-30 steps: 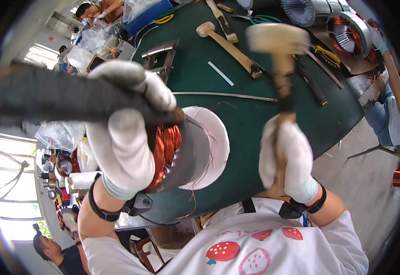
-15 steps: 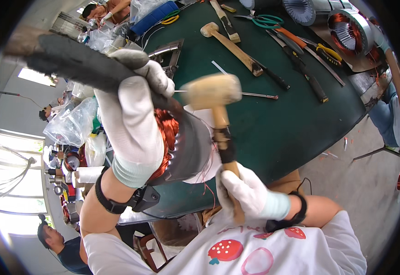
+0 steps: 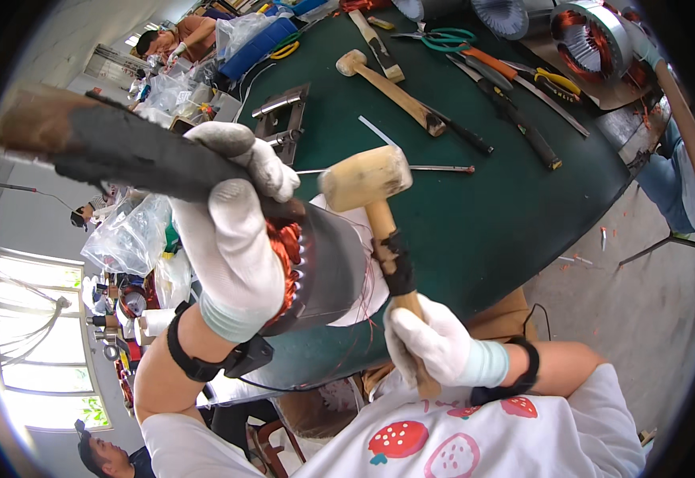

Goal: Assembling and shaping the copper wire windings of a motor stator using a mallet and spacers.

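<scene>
dark green round table [image 3: 475, 231], edge curving from lower left to far right. near edge: grey motor stator [image 3: 323, 263] with copper windings, on white paper sheet [image 3: 367, 295]. behind it, thin metal rod [image 3: 435, 168] lying flat. mid-table: small white strip [image 3: 377, 131], metal bracket piece [image 3: 283, 119]. far side: wooden mallet [image 3: 391, 89], second wooden-handled hammer [image 3: 375, 44], green-handled scissors [image 3: 443, 36], orange-handled tool [image 3: 495, 60], long dark tools [image 3: 522, 131] side by side, yellow-handled pliers [image 3: 554, 80]. far right: another stator [image 3: 594, 40] with copper coils on brown board [image 3: 602, 92]. far left corner: blue tray [image 3: 256, 52], clear plastic bag [image 3: 244, 28].
</scene>
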Motion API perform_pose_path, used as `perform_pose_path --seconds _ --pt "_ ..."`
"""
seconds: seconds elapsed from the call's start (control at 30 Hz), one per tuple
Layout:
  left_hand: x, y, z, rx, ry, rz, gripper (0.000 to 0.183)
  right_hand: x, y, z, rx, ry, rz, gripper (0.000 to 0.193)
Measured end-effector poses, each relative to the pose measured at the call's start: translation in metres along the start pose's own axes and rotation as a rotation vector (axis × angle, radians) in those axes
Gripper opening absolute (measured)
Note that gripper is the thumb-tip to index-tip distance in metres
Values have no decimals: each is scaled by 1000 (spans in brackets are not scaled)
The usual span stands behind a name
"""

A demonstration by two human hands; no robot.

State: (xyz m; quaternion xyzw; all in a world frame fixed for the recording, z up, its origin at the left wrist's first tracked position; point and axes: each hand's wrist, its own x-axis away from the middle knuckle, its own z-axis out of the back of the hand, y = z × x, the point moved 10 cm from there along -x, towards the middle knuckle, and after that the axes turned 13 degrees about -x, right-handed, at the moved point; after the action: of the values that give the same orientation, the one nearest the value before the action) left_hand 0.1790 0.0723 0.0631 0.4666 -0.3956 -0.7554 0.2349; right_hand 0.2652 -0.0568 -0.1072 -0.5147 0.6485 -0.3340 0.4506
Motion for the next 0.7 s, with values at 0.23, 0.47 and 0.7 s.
perform_pose_path --seconds 0.23,0.47,0.7 --pt "5 8 6 -53 -5 -54 63 -14 -14 56 -799 516 -76 41" --pt "5 7 10 -38 -13 -46 69 11 25 -13 -566 48 -598 25" --pt "4 12 0 99 -239 -169 59 22 24 -44 -605 1 -460 25"
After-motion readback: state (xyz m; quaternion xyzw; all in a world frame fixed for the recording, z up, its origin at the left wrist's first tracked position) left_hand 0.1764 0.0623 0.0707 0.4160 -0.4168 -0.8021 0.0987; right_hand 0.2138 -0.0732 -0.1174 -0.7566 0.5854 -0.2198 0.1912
